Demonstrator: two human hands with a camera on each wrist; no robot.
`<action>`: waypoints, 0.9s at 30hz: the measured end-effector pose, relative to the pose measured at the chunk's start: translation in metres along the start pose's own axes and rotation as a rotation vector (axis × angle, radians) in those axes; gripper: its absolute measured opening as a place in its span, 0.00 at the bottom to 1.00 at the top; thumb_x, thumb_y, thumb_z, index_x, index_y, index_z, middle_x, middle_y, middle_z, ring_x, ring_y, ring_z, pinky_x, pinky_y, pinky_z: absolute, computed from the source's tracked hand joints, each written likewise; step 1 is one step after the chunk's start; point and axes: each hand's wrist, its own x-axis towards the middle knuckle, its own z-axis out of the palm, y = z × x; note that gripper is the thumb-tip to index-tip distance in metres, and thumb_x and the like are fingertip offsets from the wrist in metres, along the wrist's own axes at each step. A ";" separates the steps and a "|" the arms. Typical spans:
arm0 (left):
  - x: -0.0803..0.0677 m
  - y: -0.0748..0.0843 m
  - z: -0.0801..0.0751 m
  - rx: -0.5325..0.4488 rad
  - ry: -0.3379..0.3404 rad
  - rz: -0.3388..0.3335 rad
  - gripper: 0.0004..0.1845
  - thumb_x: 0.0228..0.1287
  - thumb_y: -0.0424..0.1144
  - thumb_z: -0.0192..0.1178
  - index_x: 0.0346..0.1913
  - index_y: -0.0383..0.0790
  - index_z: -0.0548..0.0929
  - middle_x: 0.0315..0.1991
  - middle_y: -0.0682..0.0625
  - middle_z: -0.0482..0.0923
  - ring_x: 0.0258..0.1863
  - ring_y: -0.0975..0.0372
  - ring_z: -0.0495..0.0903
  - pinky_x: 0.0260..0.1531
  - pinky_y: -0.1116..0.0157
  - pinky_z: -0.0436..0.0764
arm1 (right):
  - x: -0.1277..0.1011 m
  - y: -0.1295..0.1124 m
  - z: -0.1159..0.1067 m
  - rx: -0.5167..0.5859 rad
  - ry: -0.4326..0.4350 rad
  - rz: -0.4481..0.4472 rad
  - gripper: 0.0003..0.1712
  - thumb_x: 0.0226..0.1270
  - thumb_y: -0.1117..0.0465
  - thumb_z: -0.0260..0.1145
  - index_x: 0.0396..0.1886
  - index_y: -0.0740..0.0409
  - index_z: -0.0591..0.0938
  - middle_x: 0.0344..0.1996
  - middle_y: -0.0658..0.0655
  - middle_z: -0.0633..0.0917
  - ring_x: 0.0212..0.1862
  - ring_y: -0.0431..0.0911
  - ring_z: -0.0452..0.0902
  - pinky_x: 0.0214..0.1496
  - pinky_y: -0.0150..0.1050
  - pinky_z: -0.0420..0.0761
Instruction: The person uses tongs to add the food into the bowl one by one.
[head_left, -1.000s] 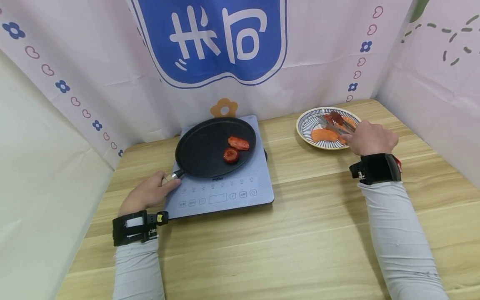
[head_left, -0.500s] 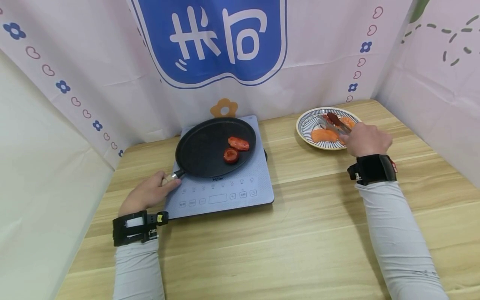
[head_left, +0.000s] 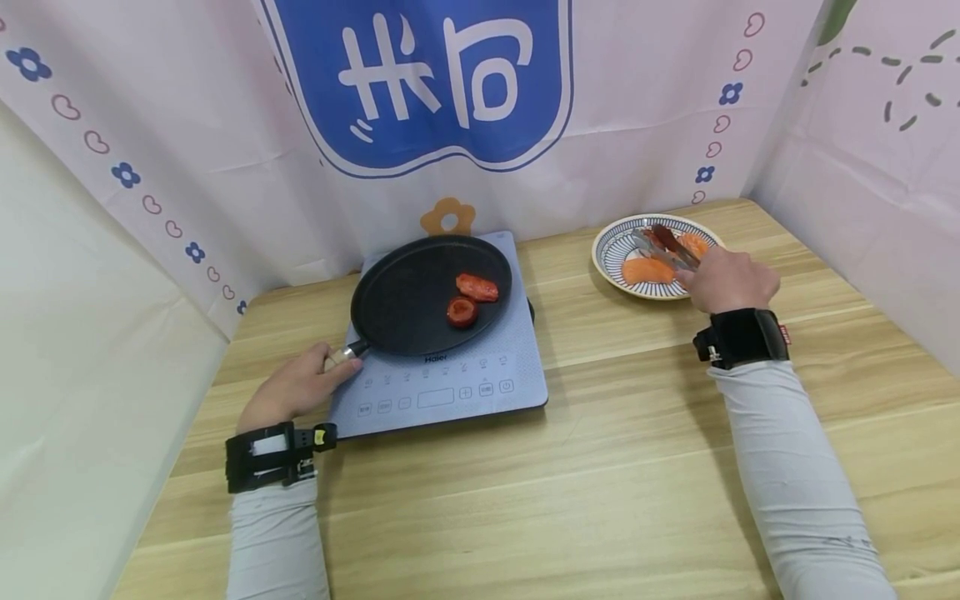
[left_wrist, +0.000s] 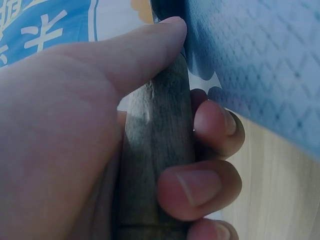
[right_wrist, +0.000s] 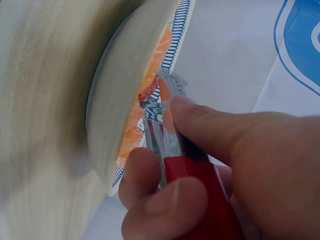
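Observation:
My left hand (head_left: 300, 387) grips the grey handle (left_wrist: 155, 165) of a black frying pan (head_left: 420, 292) that sits on a blue-grey induction cooker (head_left: 450, 375). Two red pieces of food (head_left: 471, 297) lie in the pan. My right hand (head_left: 726, 277) holds red-handled metal tongs (right_wrist: 172, 135), whose tips pinch a dark red piece (head_left: 666, 237) over the striped plate (head_left: 609, 246). Orange slices (head_left: 647, 270) lie on that plate. In the right wrist view the plate (right_wrist: 125, 100) is close beside the tongs.
The wooden table (head_left: 600, 467) is walled by a pink printed cloth backdrop (head_left: 187, 125) at the back and on both sides. The cooker's control panel (head_left: 435, 393) faces me.
My right hand and the tongs have shifted slightly left and up over the plate. The left hand and pan have not moved.

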 end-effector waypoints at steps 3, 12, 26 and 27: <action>0.000 0.001 0.000 0.002 0.002 0.001 0.29 0.82 0.62 0.49 0.52 0.34 0.71 0.40 0.43 0.75 0.40 0.54 0.76 0.33 0.62 0.73 | 0.002 0.000 0.001 -0.006 -0.006 0.006 0.31 0.78 0.39 0.60 0.36 0.65 0.81 0.33 0.69 0.82 0.39 0.65 0.80 0.38 0.55 0.73; 0.001 0.000 0.000 0.014 0.006 0.005 0.29 0.82 0.61 0.49 0.52 0.33 0.72 0.40 0.43 0.75 0.40 0.53 0.76 0.33 0.61 0.73 | 0.006 0.001 0.007 0.002 0.043 0.009 0.28 0.78 0.42 0.63 0.39 0.67 0.83 0.35 0.71 0.83 0.39 0.65 0.80 0.36 0.53 0.72; 0.000 0.000 0.000 0.011 0.009 0.004 0.29 0.82 0.61 0.50 0.53 0.33 0.72 0.41 0.42 0.76 0.40 0.53 0.77 0.34 0.62 0.73 | 0.011 0.011 0.012 0.035 0.069 -0.004 0.27 0.80 0.43 0.61 0.35 0.64 0.84 0.32 0.68 0.82 0.36 0.63 0.79 0.34 0.52 0.70; 0.000 0.001 0.000 0.009 0.009 0.004 0.29 0.82 0.61 0.50 0.52 0.33 0.72 0.41 0.42 0.76 0.40 0.53 0.77 0.34 0.62 0.73 | 0.011 0.012 0.013 0.036 0.070 -0.002 0.28 0.80 0.42 0.60 0.34 0.64 0.84 0.31 0.68 0.81 0.36 0.63 0.79 0.34 0.52 0.71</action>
